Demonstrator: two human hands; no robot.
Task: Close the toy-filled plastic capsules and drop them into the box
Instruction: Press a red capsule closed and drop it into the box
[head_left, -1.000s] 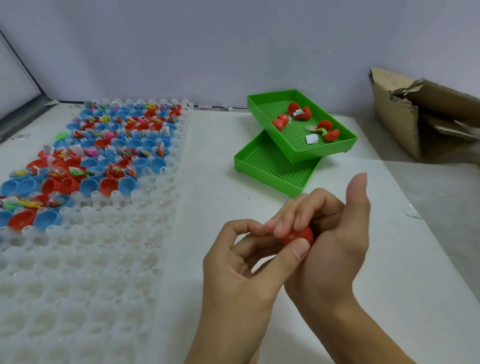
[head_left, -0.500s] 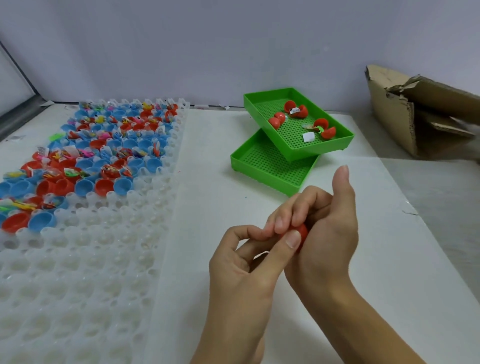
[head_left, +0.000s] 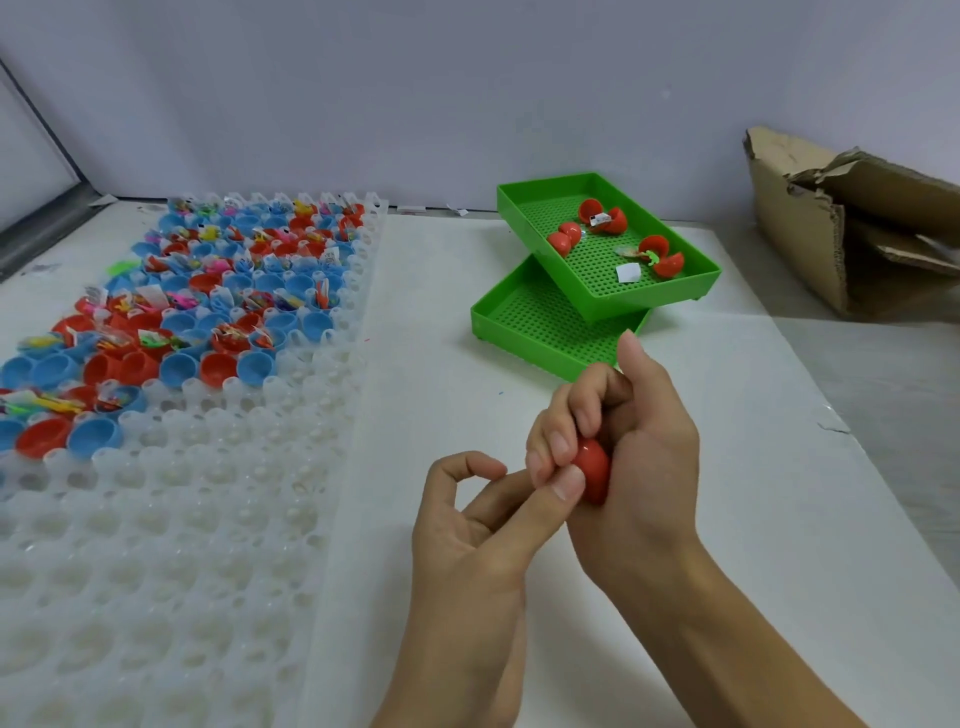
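Dozens of open red and blue capsule halves (head_left: 171, 332) with small toys sit in the white cell tray (head_left: 182, 545) at our left, and nearer the middle our left hand (head_left: 483, 530) presses its thumb against the red capsule (head_left: 592, 470) while its other fingers curl loosely and hold nothing. Our right hand (head_left: 623, 457) cups that capsule, fingers curled over its top, above the table and just in front of the stacked green trays (head_left: 597, 280). We judge the shell light, stiff, smooth and slippery, best squeezed across both domes, then dropped into the cardboard box (head_left: 810, 234) at far right.
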